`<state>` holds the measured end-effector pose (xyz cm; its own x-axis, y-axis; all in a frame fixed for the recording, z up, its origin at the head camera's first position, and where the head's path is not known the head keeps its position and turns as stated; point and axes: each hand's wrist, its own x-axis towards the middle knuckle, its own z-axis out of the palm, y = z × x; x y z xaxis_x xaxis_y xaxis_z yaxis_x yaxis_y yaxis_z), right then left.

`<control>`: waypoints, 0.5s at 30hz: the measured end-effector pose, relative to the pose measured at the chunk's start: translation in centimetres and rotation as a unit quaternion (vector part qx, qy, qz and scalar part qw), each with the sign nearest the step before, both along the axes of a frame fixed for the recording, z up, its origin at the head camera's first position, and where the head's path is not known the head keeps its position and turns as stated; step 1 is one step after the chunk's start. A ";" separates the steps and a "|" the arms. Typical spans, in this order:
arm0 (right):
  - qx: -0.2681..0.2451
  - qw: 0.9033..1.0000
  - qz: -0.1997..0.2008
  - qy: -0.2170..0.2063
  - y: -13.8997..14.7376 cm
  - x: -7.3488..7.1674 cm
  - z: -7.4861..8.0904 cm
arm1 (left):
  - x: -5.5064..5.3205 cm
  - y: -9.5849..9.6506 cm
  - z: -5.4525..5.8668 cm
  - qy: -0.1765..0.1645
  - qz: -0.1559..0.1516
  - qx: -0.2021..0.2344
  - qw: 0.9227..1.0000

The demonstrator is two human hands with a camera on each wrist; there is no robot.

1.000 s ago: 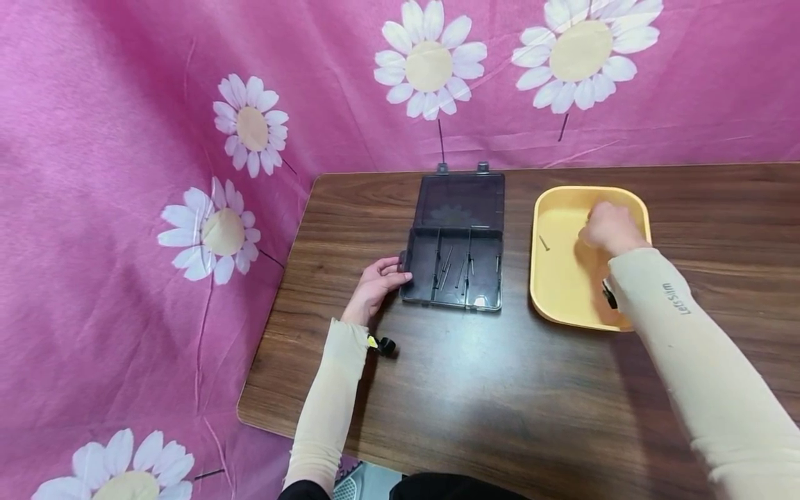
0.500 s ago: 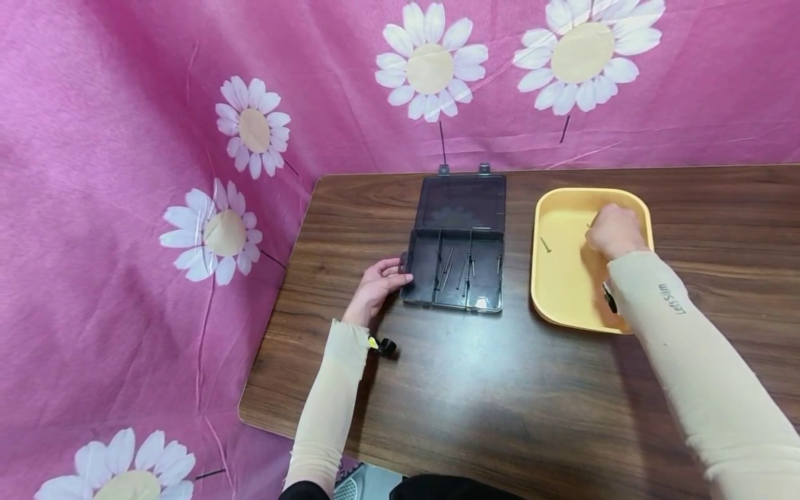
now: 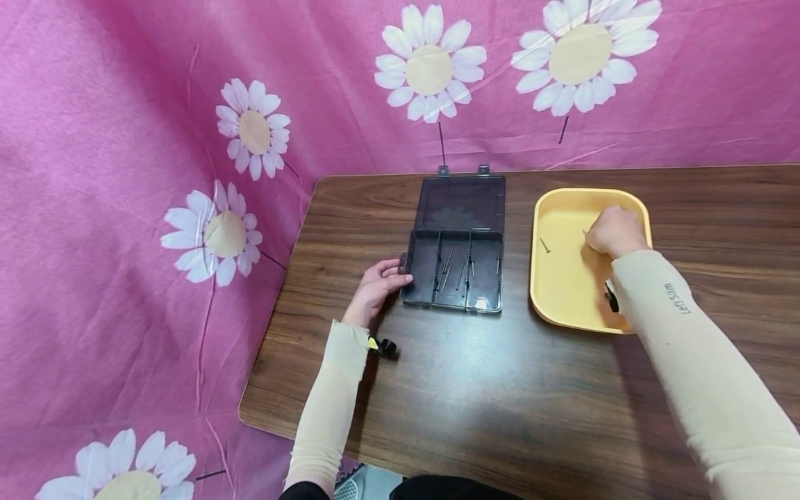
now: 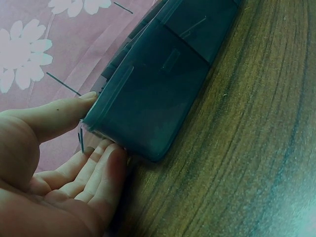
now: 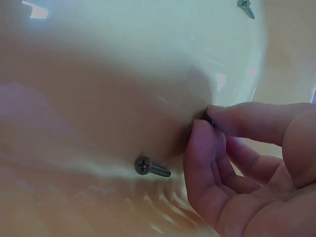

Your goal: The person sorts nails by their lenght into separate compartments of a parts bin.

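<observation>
In the head view my right hand (image 3: 617,230) is down inside a yellow tray (image 3: 565,295). The right wrist view shows its thumb and index finger pinching a small screw (image 5: 209,119), mostly hidden by the fingertips. Close to those fingers a loose screw (image 5: 154,168) lies on the tray floor, and another screw (image 5: 245,7) is farther off. My left hand (image 3: 375,286) holds the left side of a dark see-through compartment box (image 3: 421,278), thumb at the top edge and fingers against the side below. Several screws (image 3: 446,269) lie in the box's compartments.
The box's hinged lid (image 3: 461,201) lies folded back toward the pink flowered cloth (image 3: 350,83) behind the table. Box and tray stand apart on the brown wooden table (image 3: 475,396). The table's left edge runs beyond my left forearm (image 3: 328,403).
My right hand has shifted slightly to the right and toward me inside the tray. The left hand and the box stay where they were.
</observation>
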<state>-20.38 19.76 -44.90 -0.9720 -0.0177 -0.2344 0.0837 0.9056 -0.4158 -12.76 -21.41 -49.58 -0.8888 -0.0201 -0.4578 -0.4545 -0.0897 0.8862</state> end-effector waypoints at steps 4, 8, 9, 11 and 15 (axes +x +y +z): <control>-0.033 0.999 -0.009 -0.033 -0.1 0.6 0.1 | 0.0 0.0 -0.1 0.003 -0.002 0.000 1.000; -0.040 0.998 -0.004 -0.041 0.0 0.9 0.2 | 0.0 0.0 -0.2 0.004 -0.003 0.001 1.000; -0.039 0.998 -0.005 -0.046 0.0 0.9 0.3 | 0.0 0.0 -0.2 0.004 -0.002 0.001 1.000; -0.023 0.999 -0.003 -0.047 0.0 0.8 0.3 | 0.0 0.0 -0.2 0.003 -0.003 0.002 1.000; -0.025 0.998 0.000 -0.061 0.0 0.7 0.4 | 0.0 0.0 -0.2 0.003 -0.004 -0.007 1.000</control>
<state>-19.67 19.78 -44.50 -0.9362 -0.0327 -0.3499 0.1365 0.8837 -0.4477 -12.77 -21.40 -49.74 -0.8920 -0.0183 -0.4517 -0.4494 -0.0739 0.8903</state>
